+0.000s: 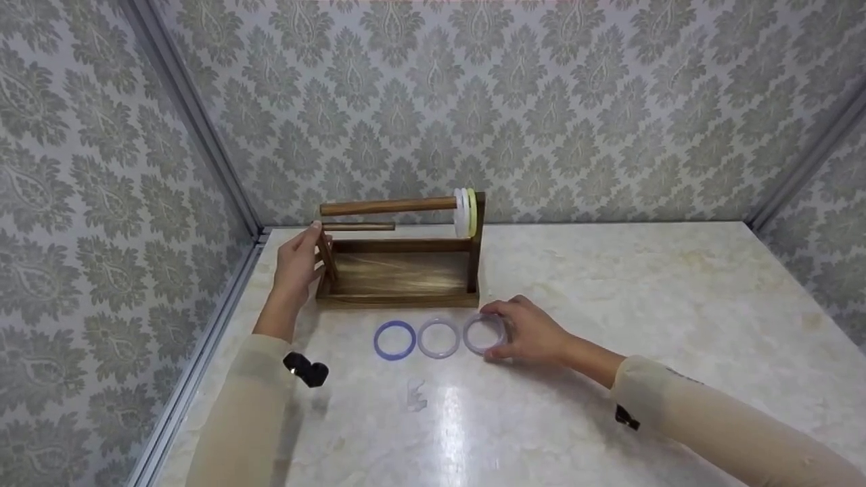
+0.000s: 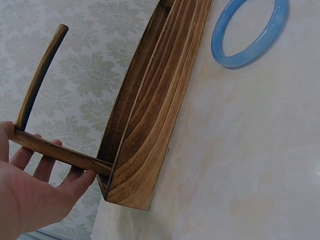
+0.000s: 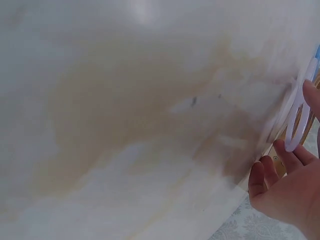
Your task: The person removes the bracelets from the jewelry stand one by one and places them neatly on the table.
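Lavender bangle (image 1: 467, 336) pinched in your right grip (image 1: 531, 331), in front of the wooden stand (image 1: 399, 300) at the desk (image 1: 629, 284).
Expect it light, stiff and slick, perhaps brittle if knocked; you'd best hold its outer rim across opposite sides, thumb against fingers. Your left grip (image 1: 295, 265) curls round the stand's left upright (image 2: 62, 152).

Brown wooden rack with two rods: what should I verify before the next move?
1. Left hand's grip on the brown wooden left post: ok.
2. Right hand's grip on the pale lilac translucent ring: ok.
3. That ring clear of the pale marbled table: cannot tell.
4. Short wooden lower rod bare, right end free: ok.
5. All rings on rods: not ok; blue ring and pale middle ring lie on the table.
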The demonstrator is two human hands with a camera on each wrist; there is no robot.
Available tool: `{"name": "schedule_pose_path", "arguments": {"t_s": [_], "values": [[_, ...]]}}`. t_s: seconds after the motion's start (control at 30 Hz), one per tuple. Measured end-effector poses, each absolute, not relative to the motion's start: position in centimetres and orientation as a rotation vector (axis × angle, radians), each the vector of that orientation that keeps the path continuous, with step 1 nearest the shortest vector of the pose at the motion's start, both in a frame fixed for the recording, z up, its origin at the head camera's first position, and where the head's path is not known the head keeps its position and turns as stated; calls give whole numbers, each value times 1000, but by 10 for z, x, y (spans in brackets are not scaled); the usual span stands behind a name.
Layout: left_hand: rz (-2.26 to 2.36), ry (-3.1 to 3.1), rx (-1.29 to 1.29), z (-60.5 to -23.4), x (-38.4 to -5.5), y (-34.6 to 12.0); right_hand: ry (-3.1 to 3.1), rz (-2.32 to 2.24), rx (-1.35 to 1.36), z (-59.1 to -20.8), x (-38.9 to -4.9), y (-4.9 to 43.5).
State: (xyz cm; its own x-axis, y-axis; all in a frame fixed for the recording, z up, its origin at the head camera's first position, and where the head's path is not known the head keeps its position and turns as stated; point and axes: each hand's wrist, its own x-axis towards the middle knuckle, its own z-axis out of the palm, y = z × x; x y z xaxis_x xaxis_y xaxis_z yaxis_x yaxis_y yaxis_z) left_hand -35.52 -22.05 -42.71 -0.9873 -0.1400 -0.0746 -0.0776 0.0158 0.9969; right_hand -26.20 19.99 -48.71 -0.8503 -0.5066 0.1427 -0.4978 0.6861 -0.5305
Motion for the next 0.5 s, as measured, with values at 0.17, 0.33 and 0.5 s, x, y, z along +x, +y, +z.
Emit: {"name": "schedule_pose_path", "arguments": {"t_s": [0.17, 0.33, 0.5], "values": [[-2179, -2209, 201, -427, -354, -222, 2892, -837, -859, -489, -261, 199], [-2168, -2196, 210, -426, -355, -221, 2890, -853, -835, -490, -260, 200], [-2169, -2201, 233, -427, -356, -220, 2900, -834, -825, -491, -258, 202]]}}
